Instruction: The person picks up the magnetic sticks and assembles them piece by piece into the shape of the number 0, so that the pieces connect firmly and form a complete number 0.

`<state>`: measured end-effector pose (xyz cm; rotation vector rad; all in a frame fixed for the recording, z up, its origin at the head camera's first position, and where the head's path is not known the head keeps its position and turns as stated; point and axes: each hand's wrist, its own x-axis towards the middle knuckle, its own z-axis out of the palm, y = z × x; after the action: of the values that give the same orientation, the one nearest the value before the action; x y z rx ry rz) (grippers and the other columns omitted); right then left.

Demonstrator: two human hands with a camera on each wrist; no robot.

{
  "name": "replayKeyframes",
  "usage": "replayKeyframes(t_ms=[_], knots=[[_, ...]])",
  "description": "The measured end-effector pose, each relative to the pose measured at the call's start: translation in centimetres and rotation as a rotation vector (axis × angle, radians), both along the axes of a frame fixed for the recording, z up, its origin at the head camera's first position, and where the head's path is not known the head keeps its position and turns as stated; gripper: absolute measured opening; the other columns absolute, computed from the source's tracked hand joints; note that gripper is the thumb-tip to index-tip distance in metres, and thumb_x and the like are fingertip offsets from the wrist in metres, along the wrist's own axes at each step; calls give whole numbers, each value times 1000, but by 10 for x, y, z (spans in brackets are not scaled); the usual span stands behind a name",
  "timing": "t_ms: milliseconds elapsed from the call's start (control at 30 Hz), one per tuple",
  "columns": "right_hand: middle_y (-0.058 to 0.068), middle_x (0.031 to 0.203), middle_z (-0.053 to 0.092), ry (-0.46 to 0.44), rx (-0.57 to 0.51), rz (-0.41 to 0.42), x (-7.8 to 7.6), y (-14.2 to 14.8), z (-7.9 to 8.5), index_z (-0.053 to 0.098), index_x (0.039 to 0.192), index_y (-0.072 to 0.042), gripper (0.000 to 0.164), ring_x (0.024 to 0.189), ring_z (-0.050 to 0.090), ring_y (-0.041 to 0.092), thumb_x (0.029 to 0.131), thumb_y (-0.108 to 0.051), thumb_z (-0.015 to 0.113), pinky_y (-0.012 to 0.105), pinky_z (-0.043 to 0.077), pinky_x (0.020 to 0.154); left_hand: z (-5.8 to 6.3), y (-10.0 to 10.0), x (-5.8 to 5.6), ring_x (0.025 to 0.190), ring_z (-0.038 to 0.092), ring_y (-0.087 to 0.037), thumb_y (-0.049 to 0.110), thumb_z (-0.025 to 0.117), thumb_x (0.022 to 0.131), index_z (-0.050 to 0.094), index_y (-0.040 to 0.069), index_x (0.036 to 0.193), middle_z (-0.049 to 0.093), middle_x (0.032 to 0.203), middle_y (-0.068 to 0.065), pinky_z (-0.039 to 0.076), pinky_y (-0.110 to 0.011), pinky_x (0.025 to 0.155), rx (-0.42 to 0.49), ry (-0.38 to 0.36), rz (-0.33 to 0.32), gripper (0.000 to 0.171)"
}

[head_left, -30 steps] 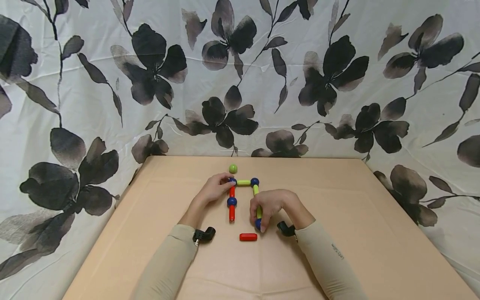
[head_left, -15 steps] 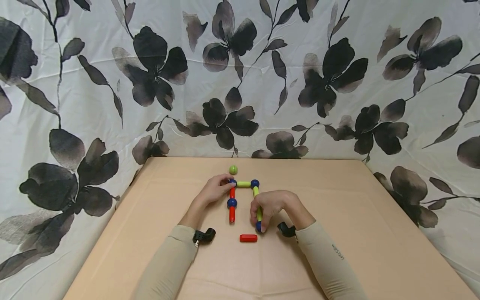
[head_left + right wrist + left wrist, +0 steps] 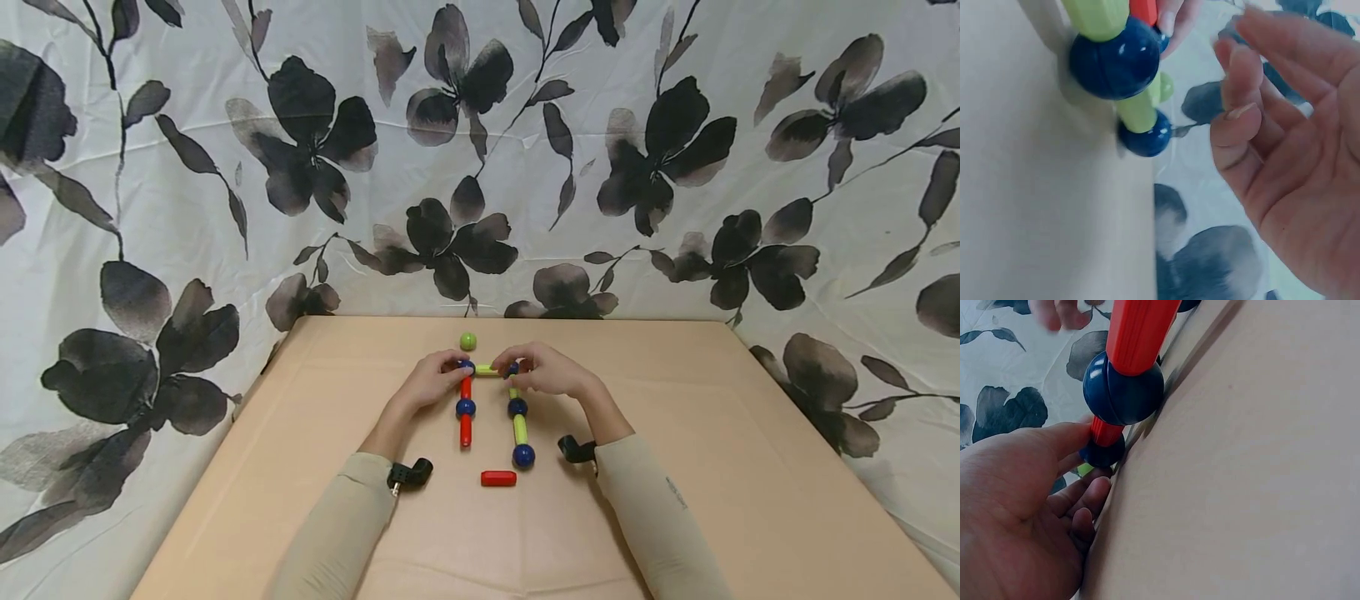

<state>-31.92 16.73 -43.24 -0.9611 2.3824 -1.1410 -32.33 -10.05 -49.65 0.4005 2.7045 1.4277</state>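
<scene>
Near the front edge of the table (image 3: 675, 367), a loose red stick (image 3: 498, 478) is lying alone, just beside the lowest blue ball (image 3: 523, 455) of the frame (image 3: 491, 400). This frame of sticks and balls is lying flat near the middle of the table, toward the far edge. The left hand (image 3: 431, 382) is pinching the far-left corner ball (image 3: 467, 365) with curled fingers. The right hand (image 3: 543, 373) is hovering at the far-right corner ball (image 3: 513, 367); its fingers are loosely bent, and from the wrist view it is grasping nothing.

I think the joints are looking weak: if one hand is pushing sideways, the green stick (image 3: 487, 368) between the corners could be coming off, or the right leg could be swinging. The balls are round, so a freed one could be rolling away. Close behind, a loose green ball (image 3: 468, 341) is sitting near the far edge, and a careless finger could be knocking it toward the curtain (image 3: 480, 150). Nothing is standing between the hands and the frame.
</scene>
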Motion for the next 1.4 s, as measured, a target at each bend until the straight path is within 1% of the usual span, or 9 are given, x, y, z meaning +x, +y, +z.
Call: replayKeyframes(t_ms=[167, 267, 367, 600, 833, 1000, 1133, 1233, 1400], knots=[[20, 137, 62, -5, -52, -184, -15, 1, -13, 66, 134, -5, 35, 83, 56, 26, 100, -9, 65, 31, 50, 68, 0, 0, 0, 99, 57, -23, 33, 70, 101, 69, 17, 129, 67, 107, -5, 46, -35, 86, 7, 3, -2, 33], [16, 139, 61, -38, -54, -248, -20, 0, -23, 68, 131, -5, 34, 84, 58, 24, 98, -12, 69, 30, 49, 71, 0, 0, 0, 98, 57, -22, 34, 70, 101, 69, 16, 131, 67, 107, -5, 45, -34, 85, -1, 1, -3, 35], [12, 132, 62, -73, -47, -285, -22, -2, -32, 72, 126, -7, 29, 80, 58, 24, 98, -13, 71, 30, 50, 68, 1, 0, 1, 99, 57, -22, 34, 70, 101, 68, 16, 132, 67, 108, -5, 45, -33, 85, -10, -1, -3, 36], [10, 114, 66, -82, -87, -312, -24, -3, -44, 73, 122, -8, 22, 81, 56, 24, 102, -9, 65, 30, 53, 68, 4, 0, 2, 99, 56, -24, 32, 70, 101, 69, 16, 130, 66, 108, -7, 45, -34, 85, 13, -1, 11, 33], [10, 114, 66, -96, -109, -322, -26, -1, -49, 74, 122, -9, 22, 81, 56, 24, 102, -9, 65, 29, 52, 67, 3, 0, 0, 101, 57, -23, 33, 71, 100, 70, 17, 128, 67, 111, -5, 46, -34, 88, 12, -14, 16, 31], [9, 115, 66, -93, -118, -329, -27, 0, -52, 74, 122, -11, 22, 84, 56, 25, 102, -10, 66, 29, 52, 69, 7, 2, -5, 106, 61, -26, 32, 71, 100, 71, 12, 126, 70, 115, -8, 50, -39, 93, 17, -1, 37, 33], [10, 113, 66, -96, -141, -326, -27, 0, -55, 74, 122, -10, 21, 82, 56, 24, 103, -11, 65, 27, 51, 66, 11, 6, -11, 112, 63, -29, 30, 69, 101, 66, 7, 133, 64, 127, -14, 53, -43, 95, 19, 31, 106, 39], [10, 112, 66, -110, -155, -321, -27, -1, -56, 73, 123, -10, 22, 79, 55, 23, 103, -11, 65, 27, 51, 65, 12, 10, -18, 114, 59, -31, 28, 66, 103, 57, 6, 144, 54, 139, -18, 52, -46, 100, 2, 56, 148, 47], [10, 113, 66, -116, -154, -327, -27, -1, -56, 73, 123, -10, 22, 79, 54, 23, 103, -12, 65, 27, 51, 65, 13, 20, -32, 139, 50, -35, 27, 60, 106, 42, 10, 158, 42, 158, -19, 39, -51, 119, -108, 68, 129, 57]])
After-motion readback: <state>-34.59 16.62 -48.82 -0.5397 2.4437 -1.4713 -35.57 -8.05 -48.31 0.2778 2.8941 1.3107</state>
